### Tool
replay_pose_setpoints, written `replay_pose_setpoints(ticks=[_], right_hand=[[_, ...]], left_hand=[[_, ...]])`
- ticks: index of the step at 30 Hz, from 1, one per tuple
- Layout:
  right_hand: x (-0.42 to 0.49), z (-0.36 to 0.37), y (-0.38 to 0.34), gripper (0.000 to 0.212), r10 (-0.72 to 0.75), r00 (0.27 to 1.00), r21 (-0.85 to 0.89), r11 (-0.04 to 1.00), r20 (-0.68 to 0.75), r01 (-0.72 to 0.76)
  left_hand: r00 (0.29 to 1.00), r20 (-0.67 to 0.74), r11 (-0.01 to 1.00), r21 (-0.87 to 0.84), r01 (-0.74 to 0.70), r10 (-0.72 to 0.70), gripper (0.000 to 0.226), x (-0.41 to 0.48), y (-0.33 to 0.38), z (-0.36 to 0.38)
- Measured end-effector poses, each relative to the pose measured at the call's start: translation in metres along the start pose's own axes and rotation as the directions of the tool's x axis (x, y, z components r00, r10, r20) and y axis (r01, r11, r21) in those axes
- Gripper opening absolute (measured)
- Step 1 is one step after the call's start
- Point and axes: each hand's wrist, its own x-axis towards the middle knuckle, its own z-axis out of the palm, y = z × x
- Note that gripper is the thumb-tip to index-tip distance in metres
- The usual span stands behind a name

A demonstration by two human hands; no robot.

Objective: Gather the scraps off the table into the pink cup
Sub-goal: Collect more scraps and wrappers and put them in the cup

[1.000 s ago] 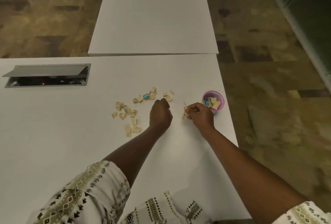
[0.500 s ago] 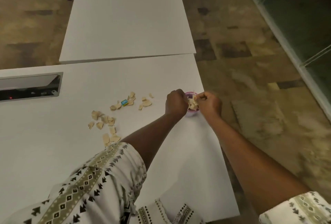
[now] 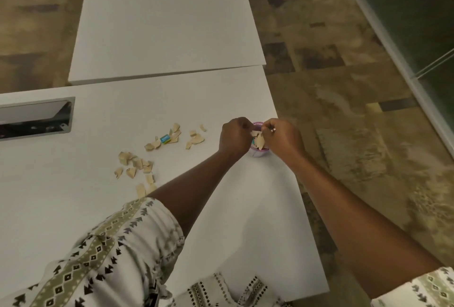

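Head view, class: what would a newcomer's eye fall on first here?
Both hands, left and right, meet over the pink cup near the table's right edge, dropping tan pieces in. Left of them, scraps lie scattered, one blue-green piece among them.

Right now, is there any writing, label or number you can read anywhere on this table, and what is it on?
None can be read.
The blue and green scrap among the tan scraps may be printed, but it is too small and blurred to tell.
The pink cup, mostly hidden between the left hand and right hand, shows no lettering.
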Motion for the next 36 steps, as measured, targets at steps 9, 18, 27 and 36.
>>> replay_pose_setpoints(ticks=[9,18,27,36], right_hand=[[-0.022,0.052,0.018,0.076,-0.249,0.895,-0.423,0.812,0.371,0.401],[-0.018,0.045,-0.006,0.049,-0.238,0.943,-0.473,0.82,0.231,0.323],[-0.086,0.082,-0.068,0.058,-0.293,0.926,-0.177,0.924,0.236,0.338],[-0.15,0.189,-0.095,0.093,-0.093,0.837,-0.191,0.955,0.539,0.229]], left_hand=[[0.997,-0.069,0.992,0.118,0.041,-0.033,0.021,-0.045,-0.079,-0.021],[0.982,-0.11,0.972,0.163,0.167,-0.151,0.012,-0.117,-0.159,-0.058],[0.922,-0.336,0.929,0.24,0.281,-0.192,0.032,-0.157,-0.221,-0.12],[0.863,-0.289,0.789,0.359,0.499,-0.415,0.052,-0.175,-0.266,-0.144]])
